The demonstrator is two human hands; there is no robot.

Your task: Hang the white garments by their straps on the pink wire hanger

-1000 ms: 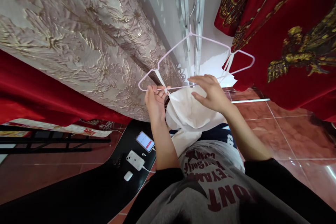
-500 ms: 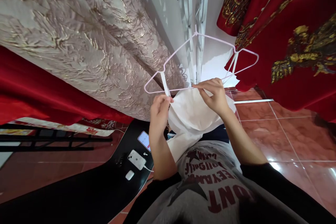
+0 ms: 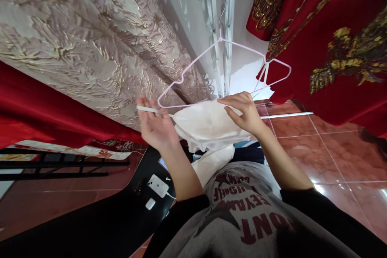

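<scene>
A pale pink clothes hanger (image 3: 199, 57) hangs by its metal hook in front of me. A white strappy garment (image 3: 208, 123) hangs at its lower bar. Its right strap (image 3: 265, 73) is looped over the hanger's right notch; the left notch is bare. My left hand (image 3: 159, 123) is palm up beside the hanger's left end, fingers stretched apart, with the left strap (image 3: 148, 109) lying across them. At the middle of the lower bar, my right hand (image 3: 243, 113) grips the hanger along the garment's top edge; its inner fingers are hidden.
Gold-patterned pink fabric (image 3: 115, 44) hangs close on the left, and red embroidered garments (image 3: 338, 48) on the right. White rack poles (image 3: 228, 48) stand behind the hanger. On a black surface (image 3: 121, 209) lie a white phone (image 3: 157, 186) with a cable and a white case (image 3: 150, 204).
The left strap has come off the hanger's left notch. My left hand has moved left with it and spread its fingers. My right hand has stayed at the lower bar.
</scene>
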